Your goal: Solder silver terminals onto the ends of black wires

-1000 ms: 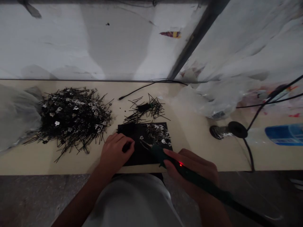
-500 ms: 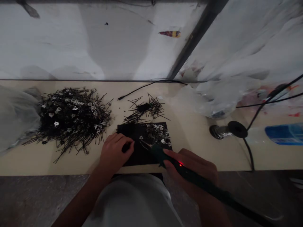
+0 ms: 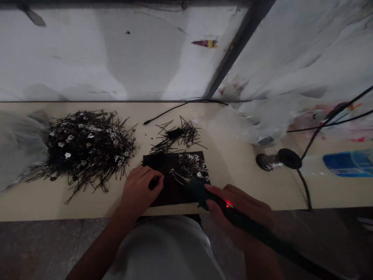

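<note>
My right hand (image 3: pixel 239 212) is wrapped round a dark green soldering iron (image 3: pixel 201 190) with a lit red lamp. Its thin metal tip reaches over a black mat (image 3: pixel 166 190), close to a small silvery metal piece (image 3: pixel 172 171). My left hand (image 3: pixel 142 186) rests at the mat's left edge, thumb and fingers pinched together; what they hold, if anything, I cannot make out. On the mat's right part lies a heap of small metal pieces (image 3: pixel 194 165). Behind the mat several black wires (image 3: pixel 186 134) lie loose.
A big pile of black wires with metal pieces (image 3: pixel 90 144) covers the left, beside a clear plastic bag (image 3: pixel 20 147). At right are a wire spool (image 3: pixel 290 158), a plastic bag (image 3: pixel 256 124) and a blue-labelled bottle (image 3: pixel 346 164). A black cable (image 3: pixel 175 109) runs along the wall.
The soldering iron's tip now meets or nearly meets the small metal piece, and the right hand has shifted slightly right. My left hand keeps its pinch. The whole view has moved a little.
</note>
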`<state>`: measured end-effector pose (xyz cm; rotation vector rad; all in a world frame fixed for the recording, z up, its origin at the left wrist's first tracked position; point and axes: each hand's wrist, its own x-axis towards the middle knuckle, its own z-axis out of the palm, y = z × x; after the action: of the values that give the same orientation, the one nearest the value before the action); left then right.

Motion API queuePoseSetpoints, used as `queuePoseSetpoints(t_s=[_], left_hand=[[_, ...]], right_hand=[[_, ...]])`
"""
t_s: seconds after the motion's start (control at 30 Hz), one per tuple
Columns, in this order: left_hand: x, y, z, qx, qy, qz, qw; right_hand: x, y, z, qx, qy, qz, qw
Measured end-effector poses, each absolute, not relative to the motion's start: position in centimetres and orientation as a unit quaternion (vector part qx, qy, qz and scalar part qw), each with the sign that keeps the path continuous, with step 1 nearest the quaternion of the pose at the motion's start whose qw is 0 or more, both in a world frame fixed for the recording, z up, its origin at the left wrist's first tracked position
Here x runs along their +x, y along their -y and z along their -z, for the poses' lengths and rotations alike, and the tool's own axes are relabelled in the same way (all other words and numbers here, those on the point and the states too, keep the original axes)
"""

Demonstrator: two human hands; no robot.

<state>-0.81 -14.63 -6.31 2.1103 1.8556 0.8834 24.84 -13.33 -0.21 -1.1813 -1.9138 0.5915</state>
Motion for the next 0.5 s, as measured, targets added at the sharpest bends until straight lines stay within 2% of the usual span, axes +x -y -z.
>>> queuePoseSetpoints(t_s=[0.1,0.23,0.5], left_hand=[[-0.8,14.7,6.3,0.713,-0.628,-0.296,0.098],[-1.0,14.7,6.3,0.714,-0.629,-0.293,0.095],[-1.0,14.7,6.0,0.715,-0.63,-0.287,0.096]], right_hand=[[24.8,13.3,0.9,-0.532,0.685,-0.262,0.423],[25.3,12.3,3.5,-0.625,0.498,-0.363,0.479],[26.7,10.3,7.9,-0.593,0.373,-0.447,0.556]])
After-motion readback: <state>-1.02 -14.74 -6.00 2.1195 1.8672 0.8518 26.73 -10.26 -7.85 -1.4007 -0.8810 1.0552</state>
